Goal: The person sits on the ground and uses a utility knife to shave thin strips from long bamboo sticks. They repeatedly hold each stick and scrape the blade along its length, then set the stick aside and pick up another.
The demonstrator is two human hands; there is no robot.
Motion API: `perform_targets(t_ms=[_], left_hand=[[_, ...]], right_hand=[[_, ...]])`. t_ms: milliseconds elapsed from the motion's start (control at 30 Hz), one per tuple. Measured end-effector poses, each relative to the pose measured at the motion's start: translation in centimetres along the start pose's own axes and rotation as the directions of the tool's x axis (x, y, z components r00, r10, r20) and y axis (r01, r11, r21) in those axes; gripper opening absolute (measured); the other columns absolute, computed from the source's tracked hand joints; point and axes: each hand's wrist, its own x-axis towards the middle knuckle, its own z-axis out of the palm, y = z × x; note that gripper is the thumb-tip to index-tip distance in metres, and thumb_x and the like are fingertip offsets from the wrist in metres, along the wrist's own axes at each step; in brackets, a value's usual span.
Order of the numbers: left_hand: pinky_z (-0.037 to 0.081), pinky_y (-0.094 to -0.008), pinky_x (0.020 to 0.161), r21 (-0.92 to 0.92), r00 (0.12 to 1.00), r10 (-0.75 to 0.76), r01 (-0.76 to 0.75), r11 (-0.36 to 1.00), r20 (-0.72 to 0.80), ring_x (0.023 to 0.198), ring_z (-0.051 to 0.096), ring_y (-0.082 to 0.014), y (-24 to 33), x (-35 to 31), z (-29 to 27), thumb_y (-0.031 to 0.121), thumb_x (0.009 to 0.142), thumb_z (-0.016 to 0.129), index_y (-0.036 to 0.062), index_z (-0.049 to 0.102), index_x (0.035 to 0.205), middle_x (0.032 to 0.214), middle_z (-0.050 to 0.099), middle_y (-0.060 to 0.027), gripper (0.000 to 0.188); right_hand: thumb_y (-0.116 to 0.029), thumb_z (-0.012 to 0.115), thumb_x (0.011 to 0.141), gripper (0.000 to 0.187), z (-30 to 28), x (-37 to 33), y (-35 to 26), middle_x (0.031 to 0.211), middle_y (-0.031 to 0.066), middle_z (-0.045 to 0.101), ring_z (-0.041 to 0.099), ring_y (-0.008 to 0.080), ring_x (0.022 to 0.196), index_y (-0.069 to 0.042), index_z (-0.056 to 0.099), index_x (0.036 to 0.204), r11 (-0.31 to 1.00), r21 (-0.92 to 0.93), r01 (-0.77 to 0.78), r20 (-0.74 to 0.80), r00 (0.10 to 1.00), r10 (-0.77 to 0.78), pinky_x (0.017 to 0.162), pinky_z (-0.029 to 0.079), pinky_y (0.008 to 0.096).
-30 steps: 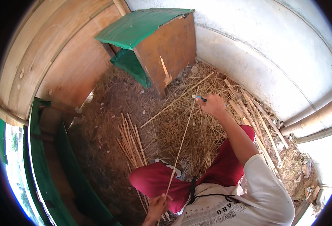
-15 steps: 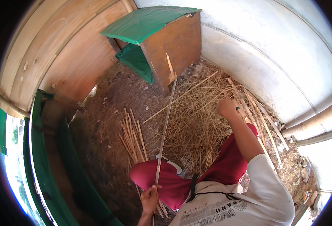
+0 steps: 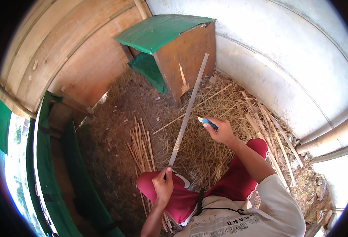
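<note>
My left hand is closed round the near end of a long, thin bamboo strip, low over my left knee. From there the strip slants up and away, its far end in front of the brown box's side. In my right hand is a cutter knife with a blue handle, its short blade pointing left toward the strip. A small gap shows between blade and strip. Below both hands spreads a heap of pale bamboo shavings.
A bundle of thin sticks lies left of the shavings. Longer split bamboo pieces lie along the white wall at right. Ahead stands a brown wooden box with a green cover. Green sheeting edges a low structure at left.
My right hand has come left and nearer the strip, and the knife now shows plainly. My left hand has moved up a little; the strip's far end has swung right.
</note>
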Motion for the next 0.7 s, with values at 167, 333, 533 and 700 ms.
perform_targets(t_ms=[167,333,533,700], left_hand=[[0.042,-0.0321,0.052,-0.003,1.0,0.012,-0.012,1.0,0.015,0.053,0.045,-0.0133,-0.1,0.6,1.2,0.024,0.1,0.063,-0.0037,0.07,0.099,0.061,0.055,-0.0129,0.029],[0.043,-0.035,0.051,0.084,0.995,0.016,-0.025,0.996,0.1,0.049,0.052,-0.0198,0.5,2.0,0.9,0.023,0.099,0.064,-0.0018,0.071,0.098,0.061,0.057,-0.0165,0.026],[0.048,-0.0405,0.051,0.432,0.924,0.337,-0.383,0.817,0.182,0.059,0.065,-0.0327,1.8,6.4,-1.5,0.02,0.091,0.07,0.0049,0.072,0.096,0.068,0.065,-0.0128,0.016],[0.048,-0.0411,0.049,0.553,0.888,0.377,-0.459,0.696,0.263,0.058,0.066,-0.0304,2.5,9.3,-3.4,0.024,0.085,0.076,0.01,0.072,0.093,0.067,0.066,-0.0099,0.016]], right_hand=[[-0.026,0.069,0.093,0.03,0.6,-0.1,0.5,0.084,0.0155,0.072,0.069,0.0234,0.062,0.0,0.071,0.108,0.999,0.032,-0.006,-0.005,1.0,0.007,0.055,0.054,0.0318],[-0.026,0.073,0.091,0.032,0.7,0.1,0.3,0.081,0.0116,0.07,0.065,0.021,0.059,0.0,0.071,0.108,0.994,0.094,-0.064,-0.068,0.995,0.07,0.053,0.052,0.0312],[-0.039,0.08,0.082,0.047,0.1,1.0,0.6,0.104,0.0064,0.065,0.067,0.0199,0.061,-0.006,0.072,0.113,0.948,-0.27,0.169,-0.082,0.977,-0.198,0.049,0.051,0.0293],[-0.044,0.081,0.078,0.052,0.2,1.1,-0.8,0.111,0.0036,0.061,0.067,0.018,0.064,-0.011,0.071,0.116,0.843,-0.538,-0.03,0.098,0.99,0.099,0.048,0.051,0.0302]])
